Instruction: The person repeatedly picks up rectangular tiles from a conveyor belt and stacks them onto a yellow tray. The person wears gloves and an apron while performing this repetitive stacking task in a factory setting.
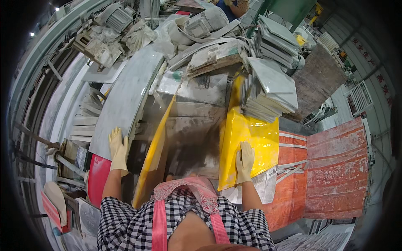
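Observation:
Cream rubber gloves cover both hands. My left hand [119,148] lies flat, fingers pointing away from me, at the near end of a long grey stone slab [125,92]. Below that wrist shows a red sheet [99,173]. On the right, my right hand [245,161] rests with fingers stretched out on a glossy yellow sheet [234,138], which looks wet. A stack of pale square tiles [268,92] stands at the far end of the yellow sheet. Neither hand grips anything.
Between my arms is a dark recess with a yellow strip [157,142] along its left side. Ahead is a machine with a grey motor [205,23]. Another tile stack [272,39] stands behind. Orange-red boards [335,171] lie right. A person [234,8] is partly visible at the far top.

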Motion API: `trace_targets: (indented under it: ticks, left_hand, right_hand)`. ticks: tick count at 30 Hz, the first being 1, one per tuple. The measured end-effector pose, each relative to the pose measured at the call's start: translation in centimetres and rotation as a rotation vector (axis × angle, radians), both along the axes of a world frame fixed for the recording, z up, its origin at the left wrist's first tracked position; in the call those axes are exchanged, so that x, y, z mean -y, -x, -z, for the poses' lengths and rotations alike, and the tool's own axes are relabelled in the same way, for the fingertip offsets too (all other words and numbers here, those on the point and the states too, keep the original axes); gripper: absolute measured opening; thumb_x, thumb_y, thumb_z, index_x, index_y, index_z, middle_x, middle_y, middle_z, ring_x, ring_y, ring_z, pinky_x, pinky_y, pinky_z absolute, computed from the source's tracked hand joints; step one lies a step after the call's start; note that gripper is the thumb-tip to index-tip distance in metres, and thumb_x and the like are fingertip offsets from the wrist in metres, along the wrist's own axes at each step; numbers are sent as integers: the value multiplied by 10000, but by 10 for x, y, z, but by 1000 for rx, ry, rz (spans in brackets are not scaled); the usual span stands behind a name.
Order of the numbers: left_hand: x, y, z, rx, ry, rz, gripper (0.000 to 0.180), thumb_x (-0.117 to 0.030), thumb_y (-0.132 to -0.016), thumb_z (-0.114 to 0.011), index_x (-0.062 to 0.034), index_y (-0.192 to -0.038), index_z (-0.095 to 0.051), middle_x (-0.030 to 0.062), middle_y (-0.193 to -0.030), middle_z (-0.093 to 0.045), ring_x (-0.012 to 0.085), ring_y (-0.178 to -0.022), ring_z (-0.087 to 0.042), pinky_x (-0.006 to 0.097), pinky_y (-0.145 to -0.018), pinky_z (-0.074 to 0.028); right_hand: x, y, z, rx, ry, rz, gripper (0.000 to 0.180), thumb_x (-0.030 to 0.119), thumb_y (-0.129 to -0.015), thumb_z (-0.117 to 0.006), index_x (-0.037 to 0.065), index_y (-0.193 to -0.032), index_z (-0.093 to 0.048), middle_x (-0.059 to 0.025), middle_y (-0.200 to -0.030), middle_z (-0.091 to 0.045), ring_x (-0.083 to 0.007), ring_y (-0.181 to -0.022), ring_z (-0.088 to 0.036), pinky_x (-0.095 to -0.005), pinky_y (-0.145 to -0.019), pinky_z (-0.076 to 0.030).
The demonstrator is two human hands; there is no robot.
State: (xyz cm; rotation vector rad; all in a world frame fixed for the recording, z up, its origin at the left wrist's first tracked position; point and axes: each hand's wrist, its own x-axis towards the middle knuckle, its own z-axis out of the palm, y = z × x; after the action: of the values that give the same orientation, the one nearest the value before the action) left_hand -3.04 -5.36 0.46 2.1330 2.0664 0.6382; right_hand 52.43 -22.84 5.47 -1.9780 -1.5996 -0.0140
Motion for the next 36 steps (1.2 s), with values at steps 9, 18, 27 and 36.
trace_targets:
  ticks: [9, 18, 27, 36]
  left_hand:
    - [5, -32, 5, -210, -126, -95, 535, -242, -999, -570, 110, -1402, -556, 303, -1505, -511, 459, -1424, -444, 517, -1247, -286]
    - [5, -37, 2, -186, -146, -94, 513, -187, -976, -596, 123, -1383, -557, 327, -1486, -514, 461, -1412, -458, 498, -1248, -300]
    - [5, -37, 1, -187, -134, -87, 509, -184, -983, -582, 124, -1387, -552, 332, -1495, -505, 454, -1425, -449, 493, -1252, -294]
    - [4, -36, 3, -207, -107, -95, 514, -192, -994, -563, 123, -1400, -542, 325, -1510, -492, 449, -1435, -439, 487, -1256, -285]
  right_hand:
    - [0, -1, 4, -3, 36, 28, 434, 137, -969, -578, 17, -1385, -602, -221, -1476, -568, -385, -1423, -482, -538, -1222, -278]
    - [0, -3, 8, 31, -29, -4, 451, 175, -947, -566, -6, -1359, -597, -239, -1416, -582, -413, -1352, -504, -545, -1183, -312]
    - [1, -1, 3, 19, -23, 2, 419, 191, -974, -547, -10, -1337, -603, -244, -1416, -580, -419, -1344, -512, -550, -1195, -297]
    - [0, 1, -4, -15, 1, -4, 432, 183, -966, -553, -11, -1350, -589, -250, -1439, -567, -417, -1365, -493, -546, -1200, -291]
